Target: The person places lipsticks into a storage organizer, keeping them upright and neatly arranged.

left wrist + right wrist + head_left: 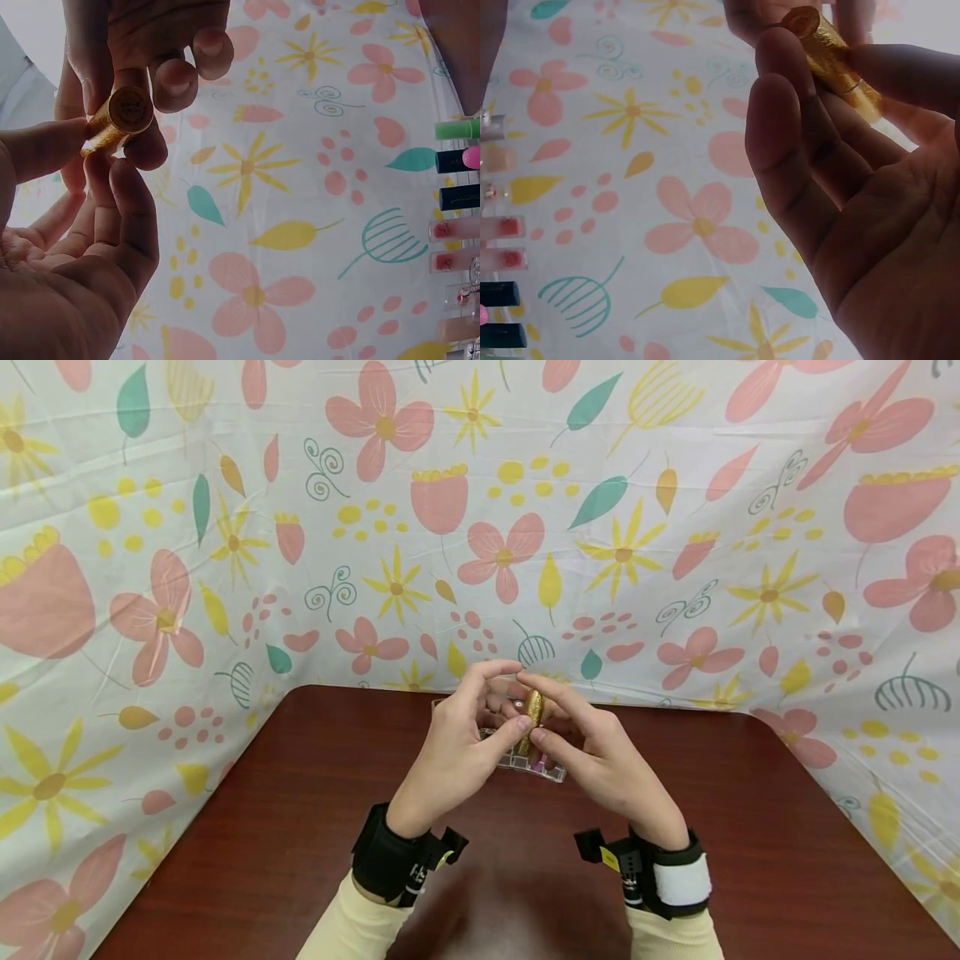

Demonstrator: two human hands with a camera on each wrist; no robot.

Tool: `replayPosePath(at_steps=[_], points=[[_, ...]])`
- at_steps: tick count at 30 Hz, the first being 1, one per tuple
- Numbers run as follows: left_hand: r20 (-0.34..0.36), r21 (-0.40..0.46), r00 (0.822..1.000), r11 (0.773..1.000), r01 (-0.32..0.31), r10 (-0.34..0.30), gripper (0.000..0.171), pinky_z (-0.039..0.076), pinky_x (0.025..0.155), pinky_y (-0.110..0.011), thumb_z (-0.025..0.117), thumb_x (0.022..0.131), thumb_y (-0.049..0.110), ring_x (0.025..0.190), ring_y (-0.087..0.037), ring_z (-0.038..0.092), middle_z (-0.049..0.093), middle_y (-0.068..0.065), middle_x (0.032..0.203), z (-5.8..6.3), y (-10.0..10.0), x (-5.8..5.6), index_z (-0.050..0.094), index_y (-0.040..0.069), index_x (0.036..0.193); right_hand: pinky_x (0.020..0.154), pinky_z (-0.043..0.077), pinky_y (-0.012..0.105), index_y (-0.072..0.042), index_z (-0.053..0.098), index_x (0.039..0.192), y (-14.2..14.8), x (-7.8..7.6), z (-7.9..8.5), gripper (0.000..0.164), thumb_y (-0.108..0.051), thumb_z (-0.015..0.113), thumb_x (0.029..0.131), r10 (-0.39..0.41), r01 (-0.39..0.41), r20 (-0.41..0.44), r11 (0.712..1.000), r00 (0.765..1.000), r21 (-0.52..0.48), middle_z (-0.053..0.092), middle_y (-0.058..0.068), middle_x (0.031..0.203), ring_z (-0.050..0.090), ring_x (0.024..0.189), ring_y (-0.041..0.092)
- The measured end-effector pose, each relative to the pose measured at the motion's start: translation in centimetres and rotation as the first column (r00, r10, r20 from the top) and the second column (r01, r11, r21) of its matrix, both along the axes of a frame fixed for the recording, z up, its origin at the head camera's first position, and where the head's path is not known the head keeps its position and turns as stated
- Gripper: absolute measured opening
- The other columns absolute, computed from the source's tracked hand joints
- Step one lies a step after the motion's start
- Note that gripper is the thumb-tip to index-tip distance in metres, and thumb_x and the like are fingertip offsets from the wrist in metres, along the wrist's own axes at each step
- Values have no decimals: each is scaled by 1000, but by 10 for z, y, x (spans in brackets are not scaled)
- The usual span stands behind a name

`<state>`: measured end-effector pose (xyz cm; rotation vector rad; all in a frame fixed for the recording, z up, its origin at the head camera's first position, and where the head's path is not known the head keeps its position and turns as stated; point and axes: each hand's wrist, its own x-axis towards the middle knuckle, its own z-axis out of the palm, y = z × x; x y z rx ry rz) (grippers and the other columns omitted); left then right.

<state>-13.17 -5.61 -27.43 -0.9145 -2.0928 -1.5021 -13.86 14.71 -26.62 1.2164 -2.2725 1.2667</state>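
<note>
A gold, textured lipstick tube (pixel 535 706) stands nearly upright between both hands above the table. My left hand (pixel 455 739) pinches it between thumb and fingers from the left. From the right, my right hand (pixel 603 743) holds the same tube with its thumb and fingertips. The left wrist view shows the tube's round end (pixel 131 111) with a small dark label on it. In the right wrist view its gold side (pixel 829 56) runs at a slant past the fingers, with a seam line near one end.
Behind the hands a clear compartment tray (pixel 555 773) sits on the dark red-brown table (pixel 300 827). Lip products stand in a row, among them a green-capped tube (pixel 456 130) and a pink-tinted gloss (pixel 502 226). A flower-print cloth (pixel 502 556) surrounds the table.
</note>
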Motion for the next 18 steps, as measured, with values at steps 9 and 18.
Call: replayPosePath(at_steps=[9, 18], points=[[53, -56, 997, 997, -45, 48, 51, 55, 87, -32, 65, 101, 18, 105, -9, 66, 65, 1, 128, -5, -4, -8, 47, 24, 147, 65, 55, 28, -18, 47, 150, -8, -23, -19, 55, -1, 61, 100, -106, 107, 11, 992, 994, -64, 70, 9, 104, 69, 83, 15], [34, -84, 999, 996, -16, 19, 43, 55, 90, -28, 63, 102, 19, 116, -15, 63, 61, -4, 136, -8, -5, -10, 53, 17, 144, 66, 49, 30, -16, 63, 128, -17, -74, -75, 33, -5, 66, 97, -375, 386, -174, 922, 911, 37, 68, 4, 100, 62, 81, 16]])
